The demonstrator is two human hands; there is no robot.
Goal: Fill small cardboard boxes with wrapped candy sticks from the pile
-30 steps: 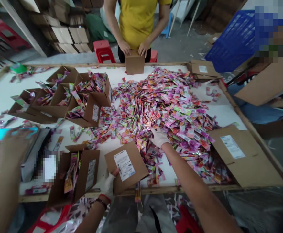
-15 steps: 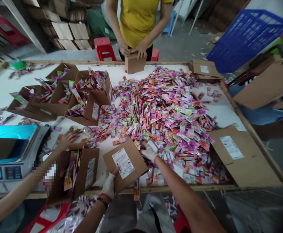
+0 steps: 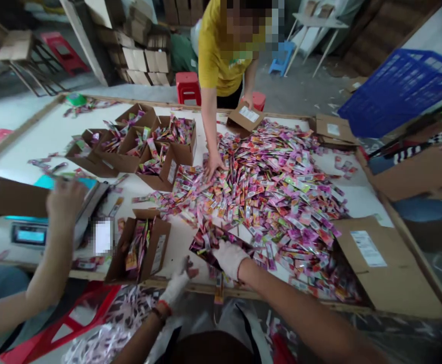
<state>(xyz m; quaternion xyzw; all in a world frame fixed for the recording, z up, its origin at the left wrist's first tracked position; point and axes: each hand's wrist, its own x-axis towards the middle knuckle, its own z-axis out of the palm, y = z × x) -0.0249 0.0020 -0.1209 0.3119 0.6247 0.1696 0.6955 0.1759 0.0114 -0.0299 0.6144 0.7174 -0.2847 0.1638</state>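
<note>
Right hand (image 3: pixel 230 258), white-gloved: set into an open box (image 3: pixel 202 255) of small packets (image 3: pixel 208 237), its fingers bent among them; whether any packet is gripped cannot be told, the fingertips being hidden. Left hand (image 3: pixel 177 285), likewise gloved: held low at the near edge of the table (image 3: pixel 183 242), just beside the open box, fingers parted. The open box is placed near that edge, tilted a little, at the front of a large loose heap (image 3: pixel 269 182) of pink, purple and green packets. To the left, one upright carton (image 3: pixel 160 253), labelled and part-filled with packets. Beyond it, a cluster of cartons (image 3: pixel 130 159), each stocked with packets. At far left, a scale (image 3: pixel 29 233), by which a long box (image 3: pixel 14 198) and a person's hand (image 3: pixel 66 197) are seen. Across the table, the heap is touched by a hand (image 3: pixel 213 164) of a person in yellow, by whose other hand a labelled box (image 3: pixel 246 117) is held. At right, a large carton (image 3: pixel 395 275), its flap laid open, adjoining the heap.
</note>
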